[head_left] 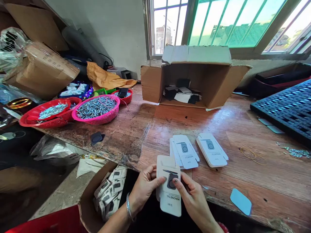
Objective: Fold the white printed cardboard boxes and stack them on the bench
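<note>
One card (pixel 168 193), perhaps more, is being pinched by left hand (pixel 143 185) and right hand (pixel 194 195); creasing is being risked through overpressing.

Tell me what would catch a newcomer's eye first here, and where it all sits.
Probably the bright pink basin heaped with small metal parts, on the left of the table. Then the open cardboard box below the window, holding black and white pieces. Nearest the camera, the left hand and right hand hold white printed packaging at the table's edge.
</note>
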Demonstrator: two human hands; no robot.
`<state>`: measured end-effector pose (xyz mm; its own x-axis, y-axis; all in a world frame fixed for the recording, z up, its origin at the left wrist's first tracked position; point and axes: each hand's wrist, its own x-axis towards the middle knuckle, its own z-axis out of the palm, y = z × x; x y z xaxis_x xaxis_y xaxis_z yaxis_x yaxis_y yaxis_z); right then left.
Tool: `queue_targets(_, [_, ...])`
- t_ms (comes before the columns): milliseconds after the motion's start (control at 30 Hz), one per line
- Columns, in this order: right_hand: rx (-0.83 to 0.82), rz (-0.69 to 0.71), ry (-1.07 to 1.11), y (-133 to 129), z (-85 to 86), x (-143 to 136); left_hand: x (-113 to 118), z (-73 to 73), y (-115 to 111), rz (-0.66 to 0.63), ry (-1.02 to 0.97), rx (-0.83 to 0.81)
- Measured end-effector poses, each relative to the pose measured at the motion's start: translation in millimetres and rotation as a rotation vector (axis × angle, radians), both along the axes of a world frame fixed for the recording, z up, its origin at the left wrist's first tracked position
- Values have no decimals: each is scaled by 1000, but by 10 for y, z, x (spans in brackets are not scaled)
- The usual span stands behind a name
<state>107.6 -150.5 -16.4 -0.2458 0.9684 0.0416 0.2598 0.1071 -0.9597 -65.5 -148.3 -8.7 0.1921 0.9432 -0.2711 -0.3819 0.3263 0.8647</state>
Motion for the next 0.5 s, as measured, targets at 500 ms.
queue_targets(500, [-141, 70, 241, -487, -535, 170, -13, -603, -727, 102, 155, -58])
